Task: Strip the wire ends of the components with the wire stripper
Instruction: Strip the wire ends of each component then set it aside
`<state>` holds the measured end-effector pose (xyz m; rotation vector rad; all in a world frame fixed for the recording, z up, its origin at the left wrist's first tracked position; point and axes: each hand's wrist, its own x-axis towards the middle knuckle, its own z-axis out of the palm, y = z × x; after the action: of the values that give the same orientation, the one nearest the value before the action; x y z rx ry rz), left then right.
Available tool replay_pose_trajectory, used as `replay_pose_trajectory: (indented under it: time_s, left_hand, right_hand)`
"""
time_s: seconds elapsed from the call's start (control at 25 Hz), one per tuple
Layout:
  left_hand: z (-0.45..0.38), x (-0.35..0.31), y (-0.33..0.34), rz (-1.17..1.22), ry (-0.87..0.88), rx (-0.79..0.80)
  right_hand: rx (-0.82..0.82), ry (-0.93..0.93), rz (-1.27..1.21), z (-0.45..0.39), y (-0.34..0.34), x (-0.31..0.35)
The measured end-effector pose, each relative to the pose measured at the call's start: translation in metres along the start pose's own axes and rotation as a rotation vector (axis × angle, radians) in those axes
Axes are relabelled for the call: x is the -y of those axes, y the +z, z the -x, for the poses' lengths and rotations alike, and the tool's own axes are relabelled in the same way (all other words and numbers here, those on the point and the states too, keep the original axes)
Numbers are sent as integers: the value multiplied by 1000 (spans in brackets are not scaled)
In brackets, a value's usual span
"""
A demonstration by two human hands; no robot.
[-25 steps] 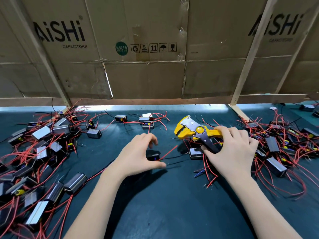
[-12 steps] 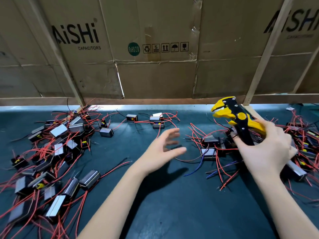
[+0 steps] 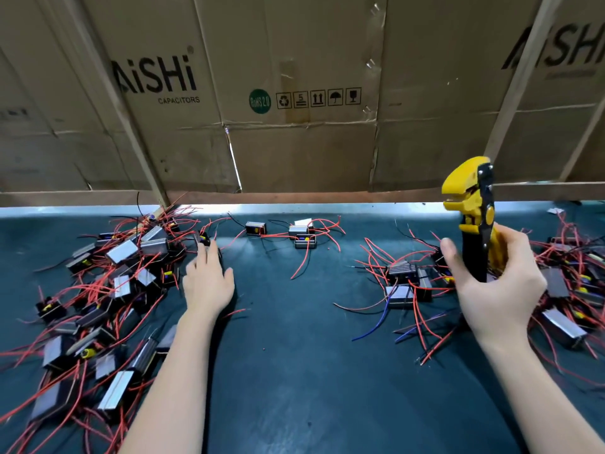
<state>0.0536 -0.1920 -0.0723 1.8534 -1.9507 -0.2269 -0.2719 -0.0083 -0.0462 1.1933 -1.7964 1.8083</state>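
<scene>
My right hand (image 3: 494, 283) grips the handles of a yellow and black wire stripper (image 3: 471, 204), held upright above the mat with its jaws pointing up and left. My left hand (image 3: 208, 280) reaches forward over the dark green mat with straight fingers, its fingertips at a small black component (image 3: 204, 239) on the edge of the left pile; it is blurred and holds nothing I can see. A heap of small boxed components with red wires (image 3: 108, 276) lies on the left. A smaller cluster (image 3: 404, 283) lies left of my right hand.
Three components (image 3: 302, 235) with red leads lie at the back middle of the mat. Another pile with red wires (image 3: 569, 290) fills the right side. A cardboard wall marked AiSHi (image 3: 294, 93) and slanted wooden struts close off the back.
My right hand lifted the wire stripper from the mat and turned it upright at the right. My left hand let go of a component in the middle and moved left toward the pile.
</scene>
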Motion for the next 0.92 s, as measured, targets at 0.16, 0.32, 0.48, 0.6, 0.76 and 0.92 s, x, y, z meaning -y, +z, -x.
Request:
replay_pose_trajectory:
  time_s: [0.16,0.32,0.48,0.6,0.76,0.92]
  left_hand:
    - [0,7,-1,-115,-17,-116]
    - [0,9,-2,137,-112,-290]
    - [3,3,-3,215,-138,-254]
    - [5,-4,-3,267,-62,-187]
    - [12,-20,3,468,161,44]
    - [21,-34,2,740,333,501]
  right_hand:
    - [24,-32,36,1,1,2]
    - [36,-50,69,0,3,2]
    - [45,-122,201,2,4,-3]
    - [34,-188,318,3,6,-3]
    - [34,-205,289,5,8,-2]
    - [52,-140,209,5,8,-2]
